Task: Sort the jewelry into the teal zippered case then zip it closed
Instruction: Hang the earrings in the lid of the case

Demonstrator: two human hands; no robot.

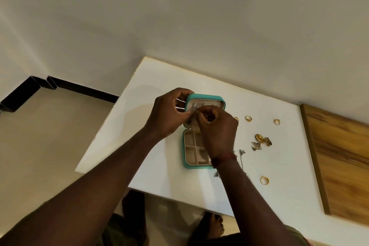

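Observation:
The teal zippered case point(184, 146) lies open on the white table point(159, 175), its lid point(205, 98) standing up at the far side. My left hand point(169, 114) grips the lid's left edge. My right hand point(217, 132) pinches a thin silver piece at the hooks inside the lid, next to my left thumb. The beige tray with several compartments point(191, 146) is partly hidden by my right wrist. Gold rings point(248, 118) point(277, 122) point(264, 180), gold earrings point(263, 140) and a silver chain point(242, 155) lie to the right of the case.
A wooden panel point(343, 158) borders the table on the right. A plain wall rises behind the table. The table's near edge runs above the beige floor, where bare feet point(215, 225) show.

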